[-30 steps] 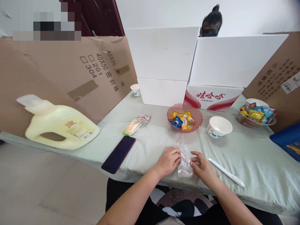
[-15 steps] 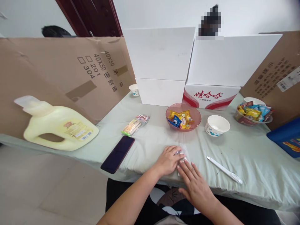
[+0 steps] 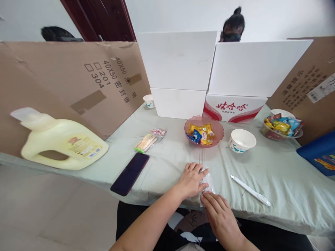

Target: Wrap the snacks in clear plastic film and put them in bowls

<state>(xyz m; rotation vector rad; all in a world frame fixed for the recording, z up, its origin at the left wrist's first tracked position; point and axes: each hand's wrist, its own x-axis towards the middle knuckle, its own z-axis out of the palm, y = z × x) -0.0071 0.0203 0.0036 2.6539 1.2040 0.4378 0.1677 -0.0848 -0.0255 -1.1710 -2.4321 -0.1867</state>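
Currently in hand: one piece of clear plastic film [image 3: 208,182], thin, glossy and creased, lying on the cloth-covered desk [image 3: 170,158] at the near edge, taken here as the centre of the clock. Change noted: the right hand [image 3: 219,212], a second ago curled at the film's side, now lies lower, at five o'clock, fingers straight and together, tips on the near end; the visible film is narrower and flatter than the loose, crumpled sheet of then. Judged from this, smoothing or folding is under way and unfinished. The left hand [image 3: 192,179], at nine o'clock, is palm down, fingers loosely spread, thumb apart from forefinger, covering part of the film; neither hand shows a closed grip. Surrounding stock: at twelve, a translucent pink bowl [image 3: 219,128], round, scalloped rim, with shiny yellow and blue sachets [image 3: 206,134]; at one to two, a matt white paper bowl [image 3: 237,147], blue-patterned; at three, a slim white cutter-like tool [image 3: 250,190], smooth, straight; at nine to ten, a flat black phone [image 3: 130,174], glassy; at ten, a clear-wrapped snack packet [image 3: 146,142], oblong, green-edged.
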